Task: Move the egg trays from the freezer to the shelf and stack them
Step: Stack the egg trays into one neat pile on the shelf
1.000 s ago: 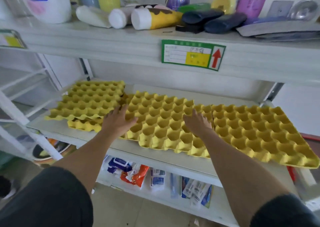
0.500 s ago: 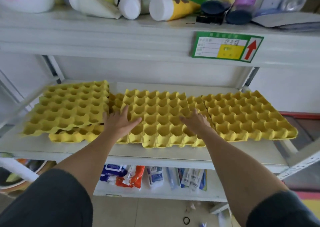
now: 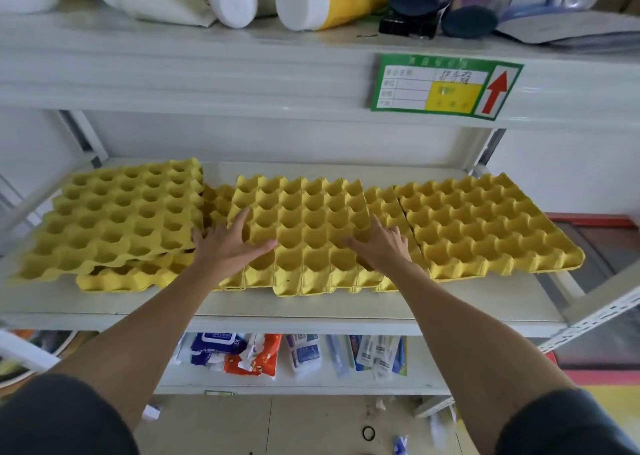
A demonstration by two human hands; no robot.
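Note:
Yellow egg trays lie on the white middle shelf (image 3: 311, 307). A middle tray (image 3: 311, 226) sits on top of other trays that stick out at its left and right. My left hand (image 3: 228, 243) rests flat on its front left part, fingers spread. My right hand (image 3: 381, 243) rests flat on its front right part. To the left is a stack of two offset trays (image 3: 114, 219). A further tray (image 3: 485, 226) lies to the right, reaching the shelf's right end.
The upper shelf (image 3: 207, 70) holds lying bottles and tubes (image 3: 311, 0) and carries a green label with a red arrow (image 3: 446, 87). The lower shelf holds packets of wipes (image 3: 239, 354). A slanted metal upright (image 3: 602, 309) stands at the right. A red-rimmed freezer lid (image 3: 602, 226) is behind it.
The view has swung so the trays sit more centred. Both hands have stayed flat on the middle tray, sliding slightly forward on it.

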